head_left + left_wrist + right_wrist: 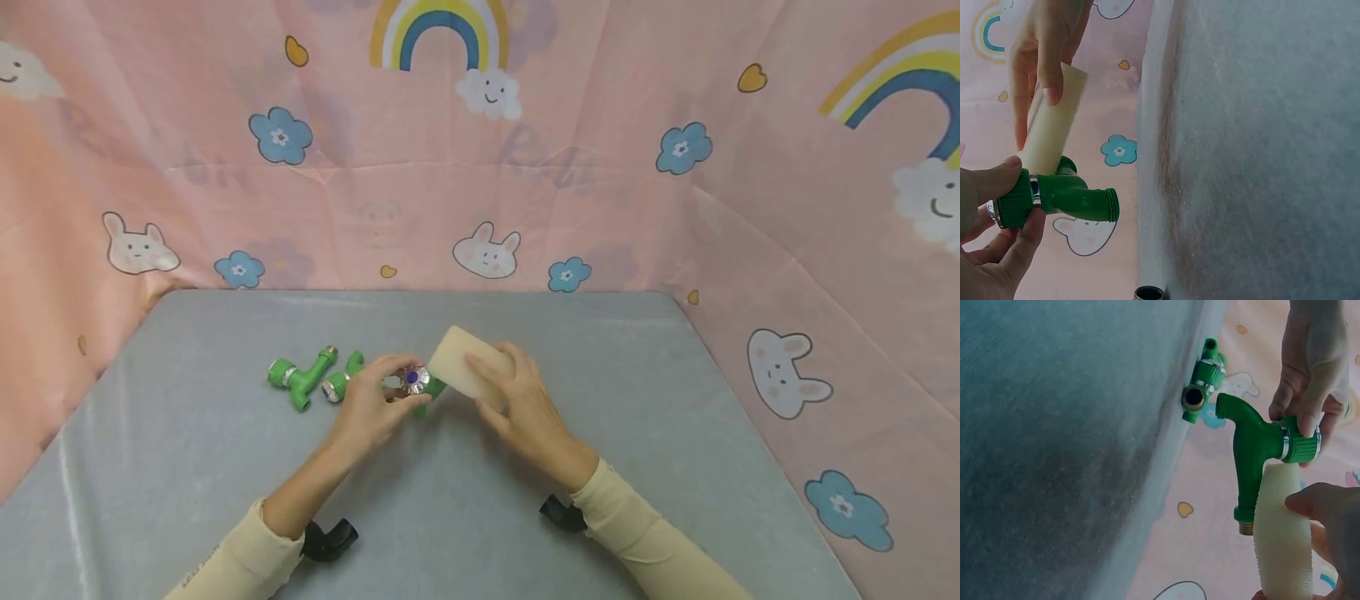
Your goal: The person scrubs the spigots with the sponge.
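Note:
My left hand (390,379) grips a green plastic tap (423,392) by its knob end, whose silver cap with a purple centre (413,380) faces up. The left wrist view shows my fingers (1004,187) curled round that knob, with the tap's spout (1094,203) pointing at the table. My right hand (487,379) holds a cream sponge block (465,362) pressed against the tap's side. In the right wrist view the sponge (1282,537) lies along the tap's body (1250,450), with my thumb (1322,503) on the sponge.
Two more green taps (298,379) (341,383) lie on the grey table cover (225,467) just left of my hands; one tap (1204,375) also shows in the right wrist view. A pink cartoon-print cloth (600,167) walls the back and both sides.

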`<control>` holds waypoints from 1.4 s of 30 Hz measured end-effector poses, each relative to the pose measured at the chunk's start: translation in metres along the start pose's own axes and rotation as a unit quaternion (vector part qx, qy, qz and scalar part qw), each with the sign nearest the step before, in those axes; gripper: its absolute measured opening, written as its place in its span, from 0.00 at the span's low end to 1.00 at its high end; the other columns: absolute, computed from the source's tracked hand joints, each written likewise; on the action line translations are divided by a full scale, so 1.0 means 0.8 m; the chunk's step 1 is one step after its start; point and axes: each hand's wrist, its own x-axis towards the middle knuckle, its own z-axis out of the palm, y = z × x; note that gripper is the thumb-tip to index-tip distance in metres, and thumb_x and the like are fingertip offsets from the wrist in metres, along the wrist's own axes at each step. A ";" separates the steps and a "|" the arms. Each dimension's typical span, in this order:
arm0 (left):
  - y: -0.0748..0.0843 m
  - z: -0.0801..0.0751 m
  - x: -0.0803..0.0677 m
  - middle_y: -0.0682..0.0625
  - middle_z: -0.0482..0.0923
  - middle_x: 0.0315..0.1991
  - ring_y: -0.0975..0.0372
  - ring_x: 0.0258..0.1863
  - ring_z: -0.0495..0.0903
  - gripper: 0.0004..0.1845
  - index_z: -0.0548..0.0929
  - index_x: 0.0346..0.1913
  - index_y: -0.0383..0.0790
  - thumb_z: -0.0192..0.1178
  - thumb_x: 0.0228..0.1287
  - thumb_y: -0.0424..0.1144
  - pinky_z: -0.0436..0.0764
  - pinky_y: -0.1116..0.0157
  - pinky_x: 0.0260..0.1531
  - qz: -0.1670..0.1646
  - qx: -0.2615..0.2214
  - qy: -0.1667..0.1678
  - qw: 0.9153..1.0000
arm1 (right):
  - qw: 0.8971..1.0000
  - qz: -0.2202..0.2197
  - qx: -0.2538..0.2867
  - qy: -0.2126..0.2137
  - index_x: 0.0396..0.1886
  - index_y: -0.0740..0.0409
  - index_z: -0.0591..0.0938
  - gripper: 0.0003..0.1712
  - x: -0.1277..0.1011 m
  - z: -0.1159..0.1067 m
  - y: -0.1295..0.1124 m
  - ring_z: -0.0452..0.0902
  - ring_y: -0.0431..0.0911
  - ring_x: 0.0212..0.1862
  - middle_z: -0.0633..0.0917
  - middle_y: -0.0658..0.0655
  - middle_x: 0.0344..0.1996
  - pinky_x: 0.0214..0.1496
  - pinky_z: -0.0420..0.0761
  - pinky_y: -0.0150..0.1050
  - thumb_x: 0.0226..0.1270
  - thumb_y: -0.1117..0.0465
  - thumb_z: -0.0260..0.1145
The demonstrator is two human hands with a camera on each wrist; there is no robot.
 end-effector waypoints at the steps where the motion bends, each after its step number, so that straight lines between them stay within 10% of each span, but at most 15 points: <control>1: 0.000 0.001 0.000 0.40 0.83 0.51 0.52 0.50 0.83 0.25 0.83 0.55 0.33 0.76 0.51 0.27 0.89 0.64 0.47 0.003 0.002 0.001 1.000 | 1.000 0.000 -0.004 0.002 0.68 0.47 0.79 0.33 0.000 0.001 0.001 0.70 0.66 0.61 0.72 0.69 0.64 0.58 0.81 0.61 0.62 0.63 0.74; 26: -0.006 -0.006 0.001 0.38 0.81 0.59 0.48 0.52 0.84 0.27 0.80 0.60 0.34 0.70 0.56 0.23 0.89 0.60 0.48 0.046 0.057 -0.003 0.997 | 0.995 0.089 -0.008 0.040 0.65 0.51 0.81 0.29 0.012 -0.018 0.035 0.70 0.68 0.60 0.71 0.72 0.62 0.53 0.83 0.64 0.63 0.64 0.72; 42: -0.008 0.003 -0.002 0.43 0.83 0.51 0.52 0.53 0.84 0.22 0.87 0.50 0.38 0.75 0.49 0.22 0.86 0.54 0.56 0.175 0.157 0.019 0.972 | 0.998 0.052 0.020 -0.025 0.69 0.48 0.78 0.32 0.000 -0.001 -0.003 0.73 0.63 0.58 0.74 0.71 0.63 0.49 0.82 0.55 0.64 0.58 0.71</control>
